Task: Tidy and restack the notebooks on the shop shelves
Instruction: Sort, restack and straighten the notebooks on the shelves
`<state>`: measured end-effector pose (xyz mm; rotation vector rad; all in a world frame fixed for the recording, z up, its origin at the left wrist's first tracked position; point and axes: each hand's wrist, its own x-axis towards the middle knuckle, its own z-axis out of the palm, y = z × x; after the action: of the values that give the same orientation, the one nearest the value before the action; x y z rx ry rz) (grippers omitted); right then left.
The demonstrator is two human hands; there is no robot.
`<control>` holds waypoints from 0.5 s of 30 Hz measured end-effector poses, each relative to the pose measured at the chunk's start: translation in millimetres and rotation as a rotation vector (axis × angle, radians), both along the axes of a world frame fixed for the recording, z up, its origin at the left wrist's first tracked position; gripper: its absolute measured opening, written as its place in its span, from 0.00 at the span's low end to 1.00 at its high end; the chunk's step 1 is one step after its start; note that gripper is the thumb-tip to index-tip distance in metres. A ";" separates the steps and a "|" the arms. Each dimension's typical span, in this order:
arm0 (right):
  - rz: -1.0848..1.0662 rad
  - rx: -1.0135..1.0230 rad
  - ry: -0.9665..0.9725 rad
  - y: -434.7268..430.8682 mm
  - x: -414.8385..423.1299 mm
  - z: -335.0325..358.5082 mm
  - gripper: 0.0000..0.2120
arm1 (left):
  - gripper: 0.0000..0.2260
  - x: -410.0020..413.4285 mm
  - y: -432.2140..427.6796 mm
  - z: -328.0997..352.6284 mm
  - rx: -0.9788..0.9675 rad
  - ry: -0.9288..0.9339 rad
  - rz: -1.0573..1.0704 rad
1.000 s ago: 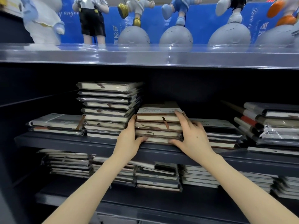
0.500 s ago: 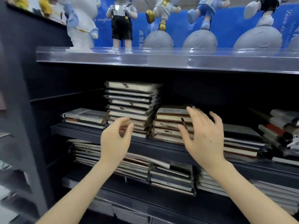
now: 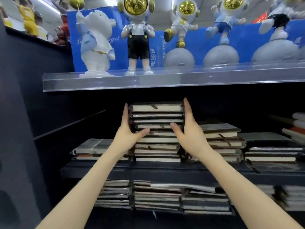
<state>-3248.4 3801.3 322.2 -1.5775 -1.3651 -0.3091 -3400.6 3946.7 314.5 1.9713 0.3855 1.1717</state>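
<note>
Hands that clasped the shorter stack (image 3: 221, 139) 1 second ago, and hung free in the air half a second ago, have crossed to the tall stack (image 3: 157, 142) just to its left on the middle shelf (image 3: 165, 169). My left hand (image 3: 128, 129) lies flat against the left side of its upper notebooks and my right hand (image 3: 189, 131) against the right side. The fingers point straight up and both thumbs are laid across the front edges, about 4 books down. Nothing is curled round a book; it is a flat press from 2 sides.

I take this to mean the shorter stack is finished and the tall one is next. Its top few books sit out of line with those beneath, so I judge I am squaring them up, though whether I mean to lift them off I cannot tell.

As for writing, the blue board (image 3: 247, 40) behind the figurines carries white cursive script, of which only "ngel" is clear, beside a logo with a K. No notebook cover can be read from here.
</note>
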 end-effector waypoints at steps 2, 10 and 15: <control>0.011 0.002 0.027 5.2 -1.1 -0.9 0.38 | 0.50 3.3 6.0 -7.8 0.041 0.003 -0.052; -0.078 -0.062 0.016 6.3 1.7 6.3 0.36 | 0.48 11.6 5.4 -17.1 0.041 -0.091 -0.026; -0.033 -0.039 0.058 3.2 10.0 8.7 0.35 | 0.48 10.8 2.5 -16.1 0.063 -0.082 0.023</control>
<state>-3238.3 3804.6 330.9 -1.6304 -1.3089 -0.2556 -3389.8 3949.2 298.3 1.9702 0.3331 1.2895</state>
